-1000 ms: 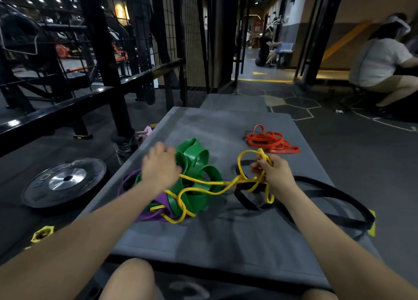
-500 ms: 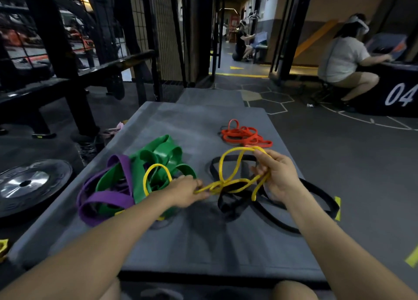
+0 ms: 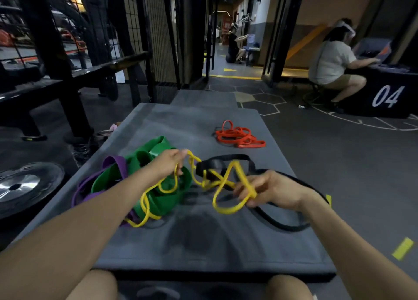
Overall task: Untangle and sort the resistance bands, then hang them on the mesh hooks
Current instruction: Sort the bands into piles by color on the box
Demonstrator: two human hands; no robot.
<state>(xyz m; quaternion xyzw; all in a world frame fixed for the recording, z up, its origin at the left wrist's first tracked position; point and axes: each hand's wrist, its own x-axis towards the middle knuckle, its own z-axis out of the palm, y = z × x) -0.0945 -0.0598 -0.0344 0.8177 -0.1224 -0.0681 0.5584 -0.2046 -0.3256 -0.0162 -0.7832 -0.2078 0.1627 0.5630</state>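
Both forearms reach out over the grey mat (image 3: 203,243). The left hand (image 3: 168,165) is raised above the green band (image 3: 158,195), fingers curled round the far end of the yellow band (image 3: 222,186). The right hand (image 3: 274,191), nearer and to the right, pinches a loop of that same yellow band between thumb and fingers. The band hangs twisted between the hands and trails down past the green and purple bands (image 3: 113,166) on the left. A black band (image 3: 228,164) lies under the right hand. The red bands (image 3: 239,136) sit apart, farther away on the mat.
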